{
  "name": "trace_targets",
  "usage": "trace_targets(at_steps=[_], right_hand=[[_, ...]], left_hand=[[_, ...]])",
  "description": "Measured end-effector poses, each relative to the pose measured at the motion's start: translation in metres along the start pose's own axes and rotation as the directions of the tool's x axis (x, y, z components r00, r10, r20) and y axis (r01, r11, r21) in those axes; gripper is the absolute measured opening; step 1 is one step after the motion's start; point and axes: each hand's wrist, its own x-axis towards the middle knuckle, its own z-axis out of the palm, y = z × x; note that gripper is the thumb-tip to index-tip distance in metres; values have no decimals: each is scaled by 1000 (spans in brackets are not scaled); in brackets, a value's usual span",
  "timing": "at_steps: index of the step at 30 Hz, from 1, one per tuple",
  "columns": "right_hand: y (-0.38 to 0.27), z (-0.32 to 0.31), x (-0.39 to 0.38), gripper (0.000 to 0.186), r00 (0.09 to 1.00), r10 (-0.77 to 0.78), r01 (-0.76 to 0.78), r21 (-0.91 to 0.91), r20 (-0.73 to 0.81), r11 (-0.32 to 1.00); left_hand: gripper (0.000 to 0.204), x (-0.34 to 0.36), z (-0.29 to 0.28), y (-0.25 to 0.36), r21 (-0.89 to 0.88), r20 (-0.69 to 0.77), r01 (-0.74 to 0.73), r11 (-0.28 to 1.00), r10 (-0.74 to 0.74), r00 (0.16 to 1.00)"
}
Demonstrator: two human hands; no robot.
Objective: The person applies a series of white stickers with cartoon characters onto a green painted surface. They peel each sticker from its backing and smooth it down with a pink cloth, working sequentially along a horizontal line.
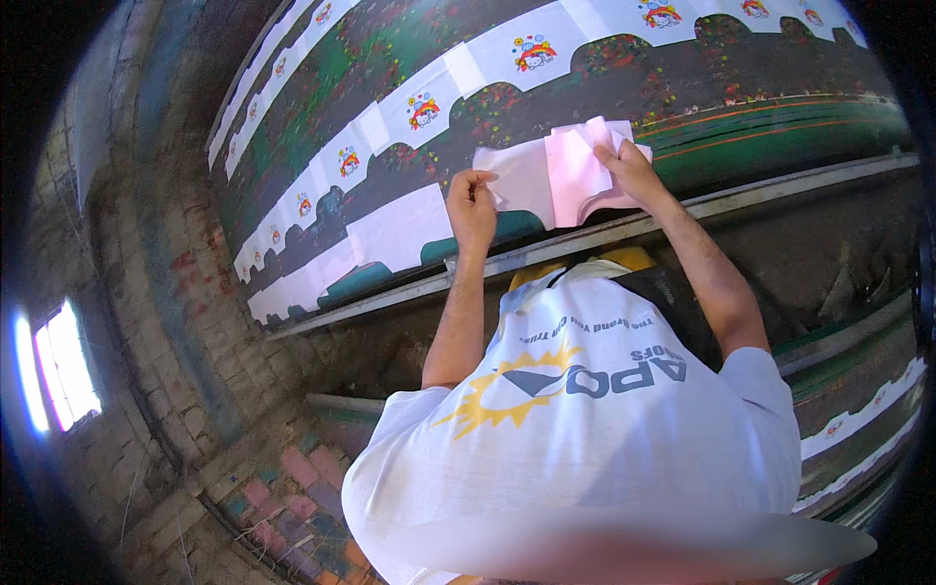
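Observation:
My left hand [472, 213] is closed in a pinch on the left edge of a pale cut cloth panel [524, 175], which lies at the near edge of the long table. My right hand [634, 175] grips folded pink cloth pieces [573, 174], thumb on top, over the panel's right side. How many pieces it holds cannot be made out. Left of my left hand, a plain pale panel [402, 229] lies flat in the same row.
The long dark-green table [760, 146] is spotted with paint and has a metal rail [780, 195] along its near edge. Farther rows hold white panels with colourful cartoon prints [533, 56]. Another table with printed panels [843, 424] stands behind me at right. Brick floor [185, 292] lies left.

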Motion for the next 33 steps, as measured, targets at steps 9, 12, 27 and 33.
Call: trace_targets(at_steps=[9, 12, 27, 33], right_hand=[[28, -13, 12, 39, 998, 52, -53, -29, -26, 998], [30, -16, 13, 39, 996, 38, -30, 94, -85, 995], [-68, -114, -14, 32, 973, -18, 146, 546, -232, 825], [-85, -127, -40, 31, 915, 22, 224, 553, -403, 803]], left_hand=[[37, 5, -18, -58, 106, -31, 98, 989, -96, 995], [38, 6, -16, -67, 7, -32, 142, 990, -142, 989], [40, 23, -171, -73, -721, -223, 107, 684, -376, 899], [37, 15, -274, -17, -714, -406, -294, 635, -33, 913]])
